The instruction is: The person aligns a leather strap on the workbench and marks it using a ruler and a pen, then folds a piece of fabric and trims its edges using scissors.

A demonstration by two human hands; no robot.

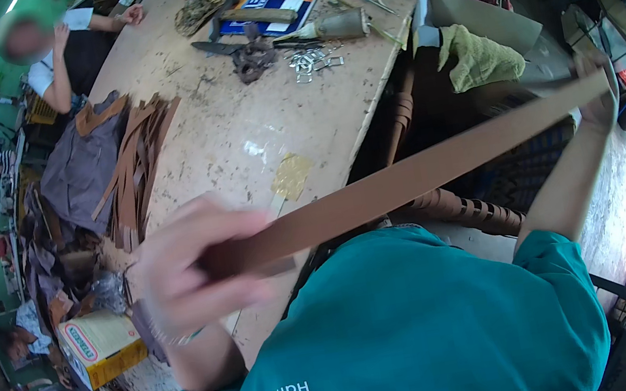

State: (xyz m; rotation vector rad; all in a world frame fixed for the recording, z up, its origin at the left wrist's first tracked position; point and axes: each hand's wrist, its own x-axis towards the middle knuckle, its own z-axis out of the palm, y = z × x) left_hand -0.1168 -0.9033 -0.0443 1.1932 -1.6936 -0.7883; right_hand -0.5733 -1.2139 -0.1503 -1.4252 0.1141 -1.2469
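Note:
A long brown leather strap (416, 175) stretches across in front of my body, above the table's near edge. Its left end is gripped by my left hand (197, 263), which is smeared by motion; the fingers curl round the strap. Out to the far right, my right hand (599, 97) closes on the other end, with the arm reaching away from my body. The strap runs fairly straight between the two hands and rises toward the right. Below and beyond it, a gold-coloured patch (294, 176) shows on the worn tabletop (215, 145).
Brown leather strips (148, 160) and dark cloth (85, 178) lie at the left. A yellow-and-white box (102, 347) stands nearer. Metal buckles (314, 60), a knife (216, 47) and a brush (339, 25) sit further back. A person (59, 64) is at the far left.

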